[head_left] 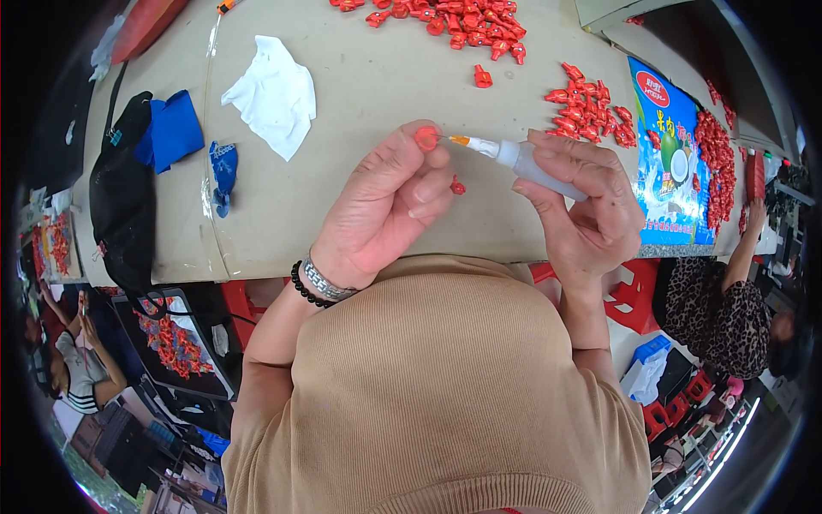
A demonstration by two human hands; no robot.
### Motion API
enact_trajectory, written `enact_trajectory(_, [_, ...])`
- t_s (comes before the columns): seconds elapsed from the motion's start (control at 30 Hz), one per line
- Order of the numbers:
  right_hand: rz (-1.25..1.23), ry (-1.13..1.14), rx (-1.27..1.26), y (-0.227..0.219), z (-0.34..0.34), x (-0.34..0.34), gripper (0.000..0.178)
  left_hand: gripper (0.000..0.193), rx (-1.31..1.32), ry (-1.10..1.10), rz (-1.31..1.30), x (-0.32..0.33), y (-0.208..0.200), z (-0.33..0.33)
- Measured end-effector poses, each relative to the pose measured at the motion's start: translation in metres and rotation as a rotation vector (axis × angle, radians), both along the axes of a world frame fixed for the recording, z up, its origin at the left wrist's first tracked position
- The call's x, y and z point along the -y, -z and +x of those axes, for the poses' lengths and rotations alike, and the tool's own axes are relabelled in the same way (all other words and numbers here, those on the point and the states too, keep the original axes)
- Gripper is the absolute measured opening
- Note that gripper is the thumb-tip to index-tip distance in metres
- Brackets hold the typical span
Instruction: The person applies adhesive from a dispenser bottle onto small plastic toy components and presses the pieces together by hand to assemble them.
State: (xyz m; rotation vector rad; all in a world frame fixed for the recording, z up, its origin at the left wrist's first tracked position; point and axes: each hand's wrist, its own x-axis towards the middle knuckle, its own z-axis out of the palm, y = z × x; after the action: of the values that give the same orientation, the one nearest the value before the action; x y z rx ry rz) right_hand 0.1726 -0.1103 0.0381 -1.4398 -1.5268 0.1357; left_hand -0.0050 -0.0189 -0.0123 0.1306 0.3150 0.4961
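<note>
My left hand (388, 193) pinches a small red plastic part (426, 138) between thumb and forefinger. Wrapped around a translucent white squeeze bottle (548, 174) is my right hand (591, 197). The bottle lies tilted, its orange-based needle tip (460, 140) pointing left at the red part. I cannot tell whether the needle touches it. Another little red piece (458, 185) shows just beside the curled fingers of my left hand. Past both hands, a single red part (483, 77) stands apart on the table (360, 94).
Piles of red parts lie at the far side (471, 21) and at the right (591, 107). A blue printed sheet (672, 163) bears more. At left are a white cloth (276, 98), blue cloth (175, 128) and black bag (124, 184). People sit at both sides.
</note>
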Motion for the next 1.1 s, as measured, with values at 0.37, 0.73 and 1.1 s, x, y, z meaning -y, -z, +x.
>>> enact_trajectory(0.37, [-0.018, 0.023, 0.078, 0.0004, -0.0032, -0.0018, 0.030, 0.023, -0.026, -0.008, 0.022, 0.0008, -0.0023, -0.0014])
enact_trajectory(0.73, [-0.024, 0.035, 0.086, 0.0003, -0.0022, -0.0017, 0.030, 0.020, 0.012, -0.018, 0.040, 0.0010, 0.0020, -0.0007])
enact_trajectory(1.1, [0.004, 0.050, 0.079, 0.0001, -0.0011, 0.0002, 0.031, 0.020, -0.108, -0.096, 0.204, -0.0010, -0.0014, -0.0027])
